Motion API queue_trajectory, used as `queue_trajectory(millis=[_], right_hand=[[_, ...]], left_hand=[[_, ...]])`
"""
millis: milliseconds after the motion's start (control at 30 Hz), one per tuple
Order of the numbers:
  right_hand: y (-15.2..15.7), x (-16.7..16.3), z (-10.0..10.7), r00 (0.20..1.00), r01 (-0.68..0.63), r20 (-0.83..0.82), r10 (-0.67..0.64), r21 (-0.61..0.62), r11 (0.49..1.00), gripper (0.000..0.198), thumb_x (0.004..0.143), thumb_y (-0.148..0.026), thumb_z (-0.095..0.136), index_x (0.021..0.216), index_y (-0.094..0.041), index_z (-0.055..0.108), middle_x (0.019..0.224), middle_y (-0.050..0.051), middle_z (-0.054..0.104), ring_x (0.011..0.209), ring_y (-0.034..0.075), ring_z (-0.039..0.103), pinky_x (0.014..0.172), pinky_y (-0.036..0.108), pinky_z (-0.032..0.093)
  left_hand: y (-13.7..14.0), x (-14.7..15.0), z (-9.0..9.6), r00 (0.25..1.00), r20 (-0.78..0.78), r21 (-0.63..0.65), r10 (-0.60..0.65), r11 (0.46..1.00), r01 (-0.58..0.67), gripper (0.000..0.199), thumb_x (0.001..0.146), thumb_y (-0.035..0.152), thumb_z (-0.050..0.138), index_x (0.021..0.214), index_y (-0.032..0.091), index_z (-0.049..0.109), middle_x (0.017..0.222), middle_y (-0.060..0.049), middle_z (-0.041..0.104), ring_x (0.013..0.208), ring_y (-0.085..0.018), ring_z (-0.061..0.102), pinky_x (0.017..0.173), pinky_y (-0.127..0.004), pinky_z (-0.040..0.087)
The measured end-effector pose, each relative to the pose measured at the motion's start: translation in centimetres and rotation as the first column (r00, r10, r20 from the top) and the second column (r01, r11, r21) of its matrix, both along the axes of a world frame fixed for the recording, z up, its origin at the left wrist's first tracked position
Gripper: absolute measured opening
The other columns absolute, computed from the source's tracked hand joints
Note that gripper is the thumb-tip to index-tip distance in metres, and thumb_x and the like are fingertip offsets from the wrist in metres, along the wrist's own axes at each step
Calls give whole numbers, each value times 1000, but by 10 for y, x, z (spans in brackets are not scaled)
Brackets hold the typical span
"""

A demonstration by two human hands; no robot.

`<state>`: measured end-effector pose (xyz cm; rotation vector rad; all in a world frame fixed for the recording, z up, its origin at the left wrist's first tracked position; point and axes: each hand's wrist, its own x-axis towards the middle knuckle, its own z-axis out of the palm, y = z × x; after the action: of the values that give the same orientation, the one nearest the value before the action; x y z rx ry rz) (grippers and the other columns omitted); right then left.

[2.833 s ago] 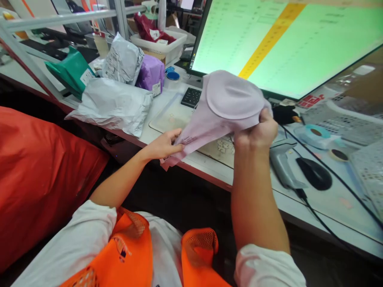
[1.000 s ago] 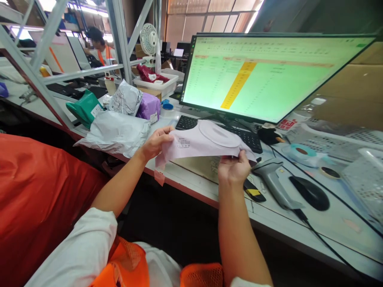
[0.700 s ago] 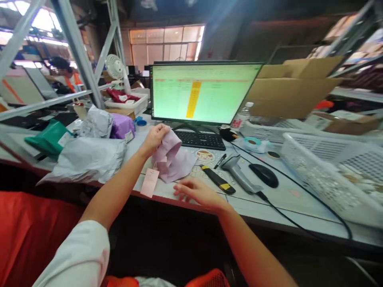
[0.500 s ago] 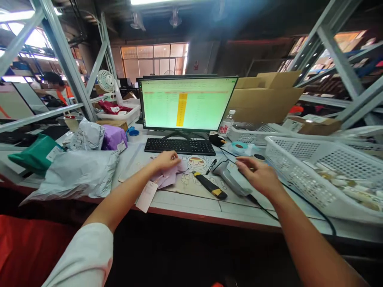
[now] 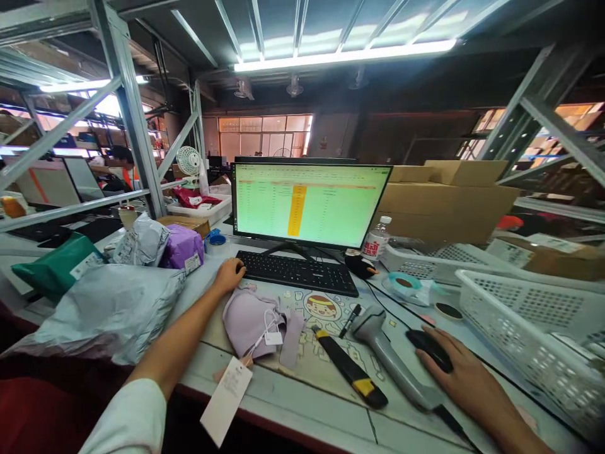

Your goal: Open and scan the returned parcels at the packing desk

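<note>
My left hand (image 5: 230, 275) rests at the left end of the black keyboard (image 5: 297, 273), its fingers bent over the edge keys and holding nothing. On the mat just in front of it lies a lilac bra (image 5: 246, 318) with a white swing tag (image 5: 227, 400) hanging over the desk edge. My right hand (image 5: 460, 375) is wrapped over a black computer mouse (image 5: 431, 349). Left of the mouse lies a grey barcode scanner (image 5: 390, 353). Beside that are a black and yellow utility knife (image 5: 352, 369) and a black pen (image 5: 350, 320).
A lit monitor (image 5: 312, 205) stands behind the keyboard. Grey, green and purple mailer bags (image 5: 108, 309) are piled at left. White plastic baskets (image 5: 515, 321), a tape roll (image 5: 404, 285) and a bottle (image 5: 377, 241) sit at right. Cardboard boxes (image 5: 449, 205) stand behind. A person (image 5: 123, 167) is at far left.
My left hand has let go of the lilac bra and moved to the keyboard. My right hand has moved from over the scanner onto the mouse. The view has tilted upward and come closer.
</note>
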<state>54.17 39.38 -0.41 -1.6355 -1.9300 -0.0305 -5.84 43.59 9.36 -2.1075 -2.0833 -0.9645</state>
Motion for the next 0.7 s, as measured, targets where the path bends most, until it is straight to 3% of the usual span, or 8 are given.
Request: queue_trajectory(millis=[133,300,567,700], right_hand=[[3,10,-16,1000,-24,-7,24,2,1000,69,87,-74,42,136,-30,61,139,11,63,127,38,63,111,61,51],[-3,11,-18,999,26,-28,-26,2,1000,60,85,-74,46,130,-36,62,138,10,64,117,41,68,98,63,59],[-15,1,-1,1000,8,-17,-8,38,999,57,82,-68,51,123,-31,65,132,13,68,114,40,70,92,60,60],[-14,4,-4,999,-11,50,8,61,998,52,84,-70,48,120,-38,65,133,8,69,110,37,71,84,57,62]], left_hand=[[22,8,-20,998,-32,36,58,998,-57,25,96,27,59,117,17,67,125,-11,68,119,-30,59,106,-45,46],[21,11,-32,996,-93,36,11,999,-7,31,97,33,61,126,20,64,141,-9,61,131,-30,51,113,-46,41],[19,25,-35,991,-130,-7,-35,999,35,39,99,36,57,133,18,63,151,-11,55,143,-35,41,121,-52,35],[15,27,-33,983,-177,-62,-47,997,36,45,100,41,55,139,19,60,156,-10,51,147,-35,38,123,-52,33]])
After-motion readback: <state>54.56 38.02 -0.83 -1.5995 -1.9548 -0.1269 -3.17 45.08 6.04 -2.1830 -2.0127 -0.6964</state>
